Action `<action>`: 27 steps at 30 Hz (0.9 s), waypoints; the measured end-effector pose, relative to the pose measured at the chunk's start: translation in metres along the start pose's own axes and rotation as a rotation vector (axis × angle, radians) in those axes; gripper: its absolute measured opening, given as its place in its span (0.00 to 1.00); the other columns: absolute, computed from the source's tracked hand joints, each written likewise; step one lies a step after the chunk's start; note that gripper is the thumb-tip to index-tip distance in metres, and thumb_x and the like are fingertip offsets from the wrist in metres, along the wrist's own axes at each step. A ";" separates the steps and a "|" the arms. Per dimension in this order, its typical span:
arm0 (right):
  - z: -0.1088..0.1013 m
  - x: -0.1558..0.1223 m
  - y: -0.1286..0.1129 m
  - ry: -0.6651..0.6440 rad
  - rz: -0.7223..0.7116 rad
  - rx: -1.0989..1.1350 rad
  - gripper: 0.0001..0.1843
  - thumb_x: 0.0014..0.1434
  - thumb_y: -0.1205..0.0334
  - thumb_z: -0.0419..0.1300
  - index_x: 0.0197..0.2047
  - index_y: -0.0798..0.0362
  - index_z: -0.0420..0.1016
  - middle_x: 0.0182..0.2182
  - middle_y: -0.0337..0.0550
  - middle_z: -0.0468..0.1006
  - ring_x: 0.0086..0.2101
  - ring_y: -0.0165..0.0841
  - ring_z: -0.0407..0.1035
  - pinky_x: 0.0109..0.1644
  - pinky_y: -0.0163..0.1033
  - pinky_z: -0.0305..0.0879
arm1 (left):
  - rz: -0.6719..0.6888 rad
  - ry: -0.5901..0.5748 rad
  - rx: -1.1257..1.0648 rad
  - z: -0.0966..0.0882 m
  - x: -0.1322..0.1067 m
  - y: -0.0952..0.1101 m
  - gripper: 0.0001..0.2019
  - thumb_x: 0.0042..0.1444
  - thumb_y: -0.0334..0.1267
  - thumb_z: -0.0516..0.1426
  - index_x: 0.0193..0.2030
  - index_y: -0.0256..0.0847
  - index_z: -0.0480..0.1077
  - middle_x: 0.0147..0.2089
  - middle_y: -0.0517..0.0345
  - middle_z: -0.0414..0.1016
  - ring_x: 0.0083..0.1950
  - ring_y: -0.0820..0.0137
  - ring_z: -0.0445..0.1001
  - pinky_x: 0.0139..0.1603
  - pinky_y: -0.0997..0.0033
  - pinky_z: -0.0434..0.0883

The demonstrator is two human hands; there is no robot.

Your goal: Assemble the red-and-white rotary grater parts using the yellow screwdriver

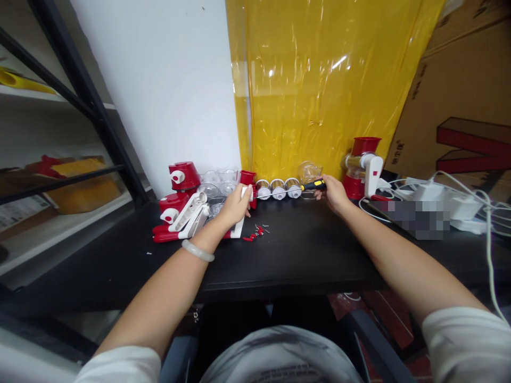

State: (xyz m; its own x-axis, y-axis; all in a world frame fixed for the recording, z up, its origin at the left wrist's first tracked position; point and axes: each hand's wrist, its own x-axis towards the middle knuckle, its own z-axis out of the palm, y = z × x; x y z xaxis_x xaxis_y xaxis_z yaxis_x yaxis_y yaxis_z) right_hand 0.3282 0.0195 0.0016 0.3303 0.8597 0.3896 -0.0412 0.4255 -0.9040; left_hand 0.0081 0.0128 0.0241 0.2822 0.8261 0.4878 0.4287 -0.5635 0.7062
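My left hand (235, 206) is closed around a white plastic part (241, 213) that stands on the black table (303, 255), beside a red piece (248, 178). My right hand (334, 192) grips a screwdriver with a yellow and black handle (313, 185), its shaft pointing left along a row of three round drum pieces (278, 189). A few small red bits and screws (257, 232) lie on the table between my hands.
Red and white appliance parts (179, 210) and clear cups (221, 181) lie at the left. A red and white assembled unit (362, 167) stands at the right, near white chargers and cables (451, 205). Yellow plastic sheet and cardboard boxes stand behind; a metal shelf is left.
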 end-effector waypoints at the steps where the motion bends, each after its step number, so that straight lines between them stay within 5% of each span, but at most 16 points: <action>1: 0.000 0.000 0.001 0.001 -0.001 0.005 0.18 0.57 0.43 0.57 0.35 0.50 0.67 0.15 0.34 0.67 0.16 0.31 0.65 0.18 0.35 0.61 | -0.003 -0.002 -0.019 0.000 0.000 0.000 0.19 0.64 0.58 0.44 0.37 0.43 0.59 0.21 0.66 0.67 0.17 0.72 0.70 0.21 0.73 0.67; 13: 0.006 -0.001 -0.005 0.037 -0.097 0.049 0.19 0.58 0.40 0.57 0.33 0.49 0.64 0.15 0.31 0.65 0.14 0.28 0.63 0.16 0.33 0.60 | -0.008 -0.106 -0.489 0.003 0.005 0.004 0.25 0.59 0.65 0.46 0.38 0.41 0.60 0.21 0.66 0.65 0.17 0.72 0.69 0.18 0.72 0.69; 27: 0.007 0.000 -0.001 0.042 -0.137 0.048 0.23 0.56 0.38 0.58 0.32 0.51 0.64 0.14 0.31 0.66 0.13 0.27 0.63 0.15 0.31 0.59 | -0.017 -0.048 -0.481 0.003 0.006 0.002 0.26 0.58 0.66 0.48 0.37 0.41 0.60 0.21 0.66 0.65 0.16 0.72 0.68 0.17 0.72 0.69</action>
State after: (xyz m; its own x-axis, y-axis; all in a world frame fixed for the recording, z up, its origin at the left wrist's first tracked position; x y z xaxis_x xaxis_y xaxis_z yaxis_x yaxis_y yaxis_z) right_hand 0.3222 0.0211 0.0038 0.3754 0.7802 0.5004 -0.0379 0.5524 -0.8327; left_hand 0.0134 0.0163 0.0266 0.3223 0.8285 0.4580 -0.0085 -0.4813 0.8765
